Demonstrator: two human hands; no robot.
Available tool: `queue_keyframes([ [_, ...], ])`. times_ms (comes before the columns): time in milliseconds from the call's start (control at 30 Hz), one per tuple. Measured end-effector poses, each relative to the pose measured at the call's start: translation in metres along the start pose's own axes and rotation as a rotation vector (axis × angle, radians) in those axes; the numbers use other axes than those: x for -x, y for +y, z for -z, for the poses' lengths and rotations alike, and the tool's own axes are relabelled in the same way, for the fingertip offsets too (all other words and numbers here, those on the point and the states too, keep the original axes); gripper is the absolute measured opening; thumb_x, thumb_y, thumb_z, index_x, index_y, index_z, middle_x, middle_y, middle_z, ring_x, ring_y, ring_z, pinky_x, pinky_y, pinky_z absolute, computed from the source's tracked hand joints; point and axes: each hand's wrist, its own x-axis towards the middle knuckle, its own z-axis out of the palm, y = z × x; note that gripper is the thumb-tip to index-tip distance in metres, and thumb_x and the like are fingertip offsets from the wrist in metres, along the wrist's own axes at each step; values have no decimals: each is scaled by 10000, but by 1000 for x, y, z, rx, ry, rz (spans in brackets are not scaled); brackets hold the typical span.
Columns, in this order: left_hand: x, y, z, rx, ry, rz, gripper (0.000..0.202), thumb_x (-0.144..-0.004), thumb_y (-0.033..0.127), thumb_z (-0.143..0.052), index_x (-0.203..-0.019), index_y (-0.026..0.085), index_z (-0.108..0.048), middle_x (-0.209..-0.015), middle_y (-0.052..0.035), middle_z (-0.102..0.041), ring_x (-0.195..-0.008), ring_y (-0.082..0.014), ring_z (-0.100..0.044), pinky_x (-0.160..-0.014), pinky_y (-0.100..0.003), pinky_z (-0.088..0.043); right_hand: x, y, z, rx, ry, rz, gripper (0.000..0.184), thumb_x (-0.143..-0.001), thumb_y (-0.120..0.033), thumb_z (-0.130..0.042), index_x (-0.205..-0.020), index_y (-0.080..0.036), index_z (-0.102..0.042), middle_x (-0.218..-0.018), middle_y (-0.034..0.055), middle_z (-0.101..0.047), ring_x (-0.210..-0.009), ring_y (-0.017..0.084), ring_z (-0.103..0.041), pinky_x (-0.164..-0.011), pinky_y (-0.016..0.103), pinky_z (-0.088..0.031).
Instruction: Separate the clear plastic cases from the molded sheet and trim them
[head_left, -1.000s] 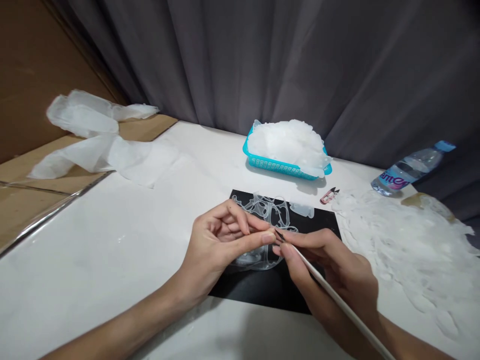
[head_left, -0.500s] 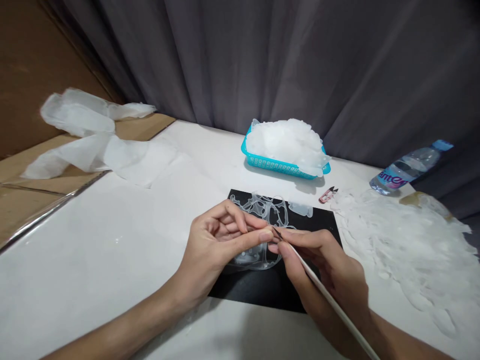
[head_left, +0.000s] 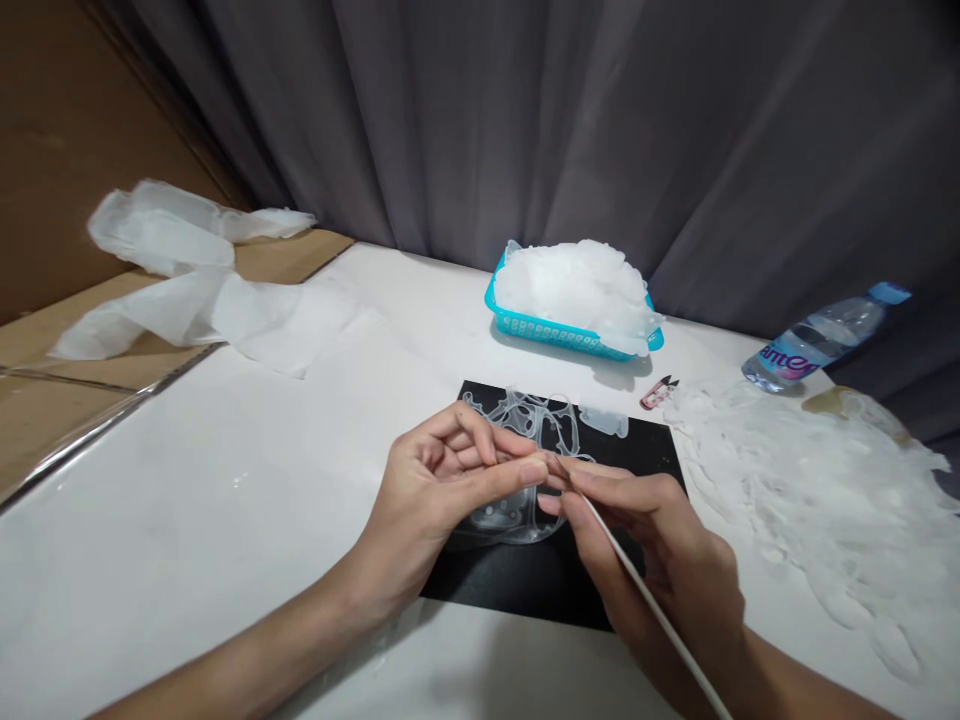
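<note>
My right hand [head_left: 660, 530] grips a thin, long white-handled tool [head_left: 660, 612] with a narrow dark tip; its exact kind does not show. That tip meets the fingertips of my left hand [head_left: 442, 480], whose thumb and index finger are pinched together. Whatever the left fingers hold is hidden or too small to make out. Under both hands lies a black mat [head_left: 517, 595] on the white table. Clear plastic-like pieces with looped outlines [head_left: 559, 425] are heaped on it, partly covered by the hands. A separate translucent piece [head_left: 604, 422] rests near the mat's back edge.
A blue basket [head_left: 570, 338] heaped with whitish translucent pieces [head_left: 574, 285] stands at the back. Small pink thread snips [head_left: 657, 394] lie behind the mat. To the right are a tilted-looking water bottle [head_left: 817, 345] and a translucent pile [head_left: 840, 500]. White sheets [head_left: 217, 300] lie leftward, partly over cardboard [head_left: 292, 262].
The tool's handle has swung a little to the left at its lower end, and my right fingers have shifted slightly around it. My left hand keeps its pinch. The view has moved slightly.
</note>
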Motion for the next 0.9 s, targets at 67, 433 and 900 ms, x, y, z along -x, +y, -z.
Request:
queue_keyframes([
  [67,0,1,0,5,-1,5,329,-760,155,-907,-703,178,-584,-872,-1,-803,-802,-144,-782,-752,-203,-625,0,1,0,18,-2,32,307,-929,-75,-649,-1178,-252,-631,-1251,53,-766,-1139,233,-753,-944,367,-674],
  [433,-1,-1,0,35,-20,3,344,-778,123,-890,-707,177,-558,-873,12,-803,-802,-128,-781,-747,-182,-623,-3,3,-1,105,-3,137,268,-912,-76,-676,-1131,-226,-640,-1224,53,-780,-1105,204,-766,-968,285,-644],
  [900,0,-5,2,16,-20,-5,347,-798,143,-881,-707,176,-548,-877,39,-785,-775,-110,-761,-715,-187,-628,-1,7,-2,51,-40,89,266,-935,-55,-641,-1145,-217,-619,-1280,65,-750,-1113,195,-762,-923,280,-669],
])
